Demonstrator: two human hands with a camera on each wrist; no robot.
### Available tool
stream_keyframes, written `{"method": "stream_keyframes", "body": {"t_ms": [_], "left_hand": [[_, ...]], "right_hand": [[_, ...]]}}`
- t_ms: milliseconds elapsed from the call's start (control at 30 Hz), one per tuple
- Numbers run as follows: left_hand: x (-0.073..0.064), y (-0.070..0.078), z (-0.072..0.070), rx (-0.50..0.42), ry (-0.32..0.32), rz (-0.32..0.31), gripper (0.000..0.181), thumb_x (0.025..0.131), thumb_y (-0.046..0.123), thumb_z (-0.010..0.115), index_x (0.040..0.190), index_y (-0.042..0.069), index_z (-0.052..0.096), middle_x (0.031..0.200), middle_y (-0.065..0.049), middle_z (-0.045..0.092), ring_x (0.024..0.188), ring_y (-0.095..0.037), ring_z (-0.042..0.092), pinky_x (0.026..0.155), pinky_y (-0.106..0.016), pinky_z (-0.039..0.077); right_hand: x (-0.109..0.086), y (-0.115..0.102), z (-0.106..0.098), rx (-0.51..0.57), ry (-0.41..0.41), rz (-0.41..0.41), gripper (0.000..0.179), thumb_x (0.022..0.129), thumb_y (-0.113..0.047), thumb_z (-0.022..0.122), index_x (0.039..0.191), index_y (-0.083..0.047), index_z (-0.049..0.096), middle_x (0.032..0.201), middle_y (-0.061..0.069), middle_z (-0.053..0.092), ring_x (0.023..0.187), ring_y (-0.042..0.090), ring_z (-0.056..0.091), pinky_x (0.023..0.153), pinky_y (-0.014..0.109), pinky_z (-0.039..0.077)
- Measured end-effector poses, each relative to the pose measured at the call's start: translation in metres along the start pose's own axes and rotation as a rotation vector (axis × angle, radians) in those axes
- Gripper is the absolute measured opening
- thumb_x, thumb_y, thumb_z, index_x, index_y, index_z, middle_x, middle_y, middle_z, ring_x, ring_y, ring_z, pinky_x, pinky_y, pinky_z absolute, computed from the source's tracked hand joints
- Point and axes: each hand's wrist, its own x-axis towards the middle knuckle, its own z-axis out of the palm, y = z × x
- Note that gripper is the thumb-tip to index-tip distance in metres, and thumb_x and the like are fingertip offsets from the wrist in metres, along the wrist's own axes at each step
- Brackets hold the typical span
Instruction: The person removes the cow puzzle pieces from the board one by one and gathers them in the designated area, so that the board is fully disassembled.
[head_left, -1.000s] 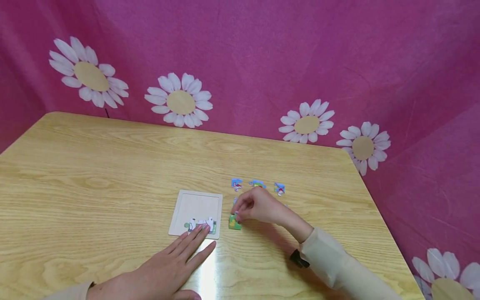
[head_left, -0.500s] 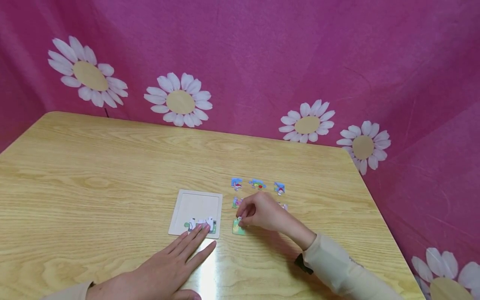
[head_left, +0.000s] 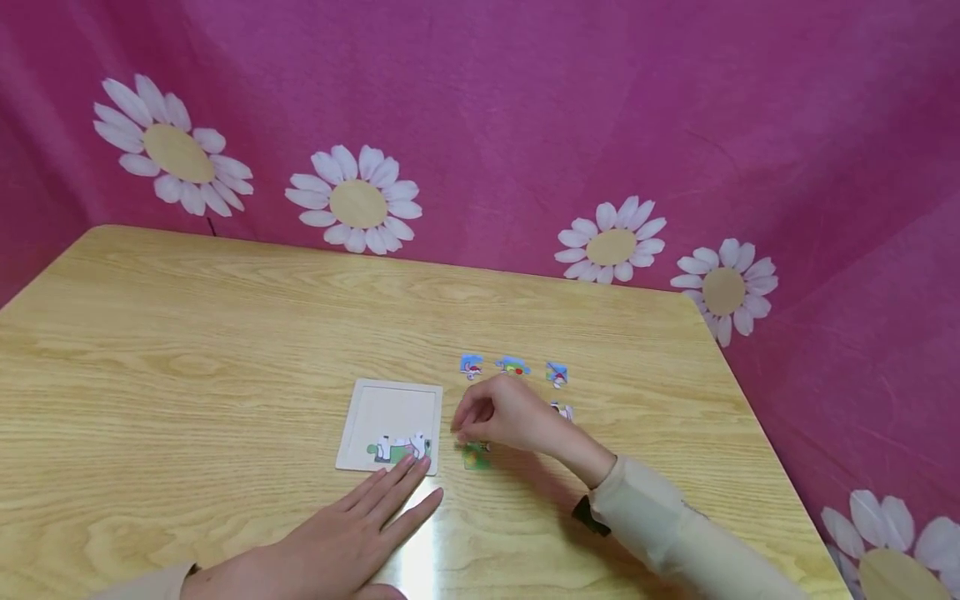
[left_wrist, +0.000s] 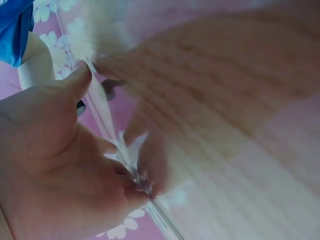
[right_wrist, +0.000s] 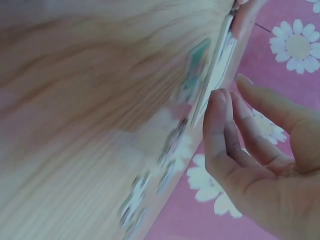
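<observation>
My left hand (head_left: 330, 529) lies with straight fingers spread, its fingertips on the puzzle pieces (head_left: 397, 448) in the lower part of a square wooden puzzle tray (head_left: 352, 417). These pieces show white figures on green. Just right of the tray is my right hand (head_left: 510, 412), thumb and fingers bent toward each other. In the right wrist view the right hand (right_wrist: 255, 145) has a gap at the fingertips, with no piece seen between them. A green puzzle piece (head_left: 476, 459) lies on the table below its fingertips. The right hand may cover another piece.
Beyond the right hand lie loose puzzle pieces: a blue one with red (head_left: 471, 367), a blue and yellow one (head_left: 513, 366) and another blue one (head_left: 557, 374). A whitish piece (head_left: 562, 410) sits behind the hand. A pink curtain (head_left: 480, 125) with daisies hangs behind the wooden table (head_left: 187, 350).
The right hand shifted the green piece slightly right and nearer, then moved off it to the left and slightly up. The left hand stays by the tray, its fingers a little lower and right.
</observation>
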Motion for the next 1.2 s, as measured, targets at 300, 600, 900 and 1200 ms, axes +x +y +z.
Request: {"method": "stream_keyframes", "body": {"t_ms": [300,600,900,1200], "left_hand": [[0.003,0.0,0.002,0.043,0.021,0.025,0.092,0.097,0.066,0.026,0.156,0.0,0.003,0.159,-0.026,-0.012,0.148,-0.032,-0.006,0.118,-0.035,-0.004],[0.001,0.0,0.005,0.036,0.021,0.021,0.082,0.096,0.066,0.033,0.145,0.0,0.039,0.159,-0.029,0.002,0.148,-0.034,0.002,0.118,-0.035,-0.003],[0.0,-0.001,0.006,0.031,0.03,0.024,0.089,0.095,0.068,0.032,0.153,-0.001,0.025,0.159,-0.028,-0.005,0.148,-0.034,-0.001,0.119,-0.035,-0.002],[0.001,-0.001,0.005,0.038,0.044,0.026,0.091,0.096,0.068,0.029,0.155,0.0,0.016,0.159,-0.027,-0.007,0.148,-0.033,-0.003,0.119,-0.035,0.0]], "right_hand": [[0.037,-0.02,0.022,0.097,-0.09,-0.059,0.008,0.084,0.001,0.074,0.092,0.002,0.073,0.083,0.005,0.073,0.072,0.002,0.066,0.067,0.018,0.054],[0.055,-0.033,0.034,0.085,-0.144,-0.013,0.006,0.083,0.0,0.076,0.089,-0.002,0.075,0.077,0.001,0.073,0.067,-0.001,0.064,0.065,0.017,0.051],[0.056,-0.036,0.034,0.108,-0.153,0.033,0.006,0.083,0.001,0.075,0.088,-0.003,0.076,0.076,0.001,0.072,0.067,0.001,0.064,0.063,0.018,0.052],[0.056,-0.037,0.032,0.143,-0.153,0.021,0.008,0.083,0.004,0.074,0.089,-0.001,0.075,0.08,0.004,0.073,0.068,0.001,0.064,0.064,0.018,0.053]]}}
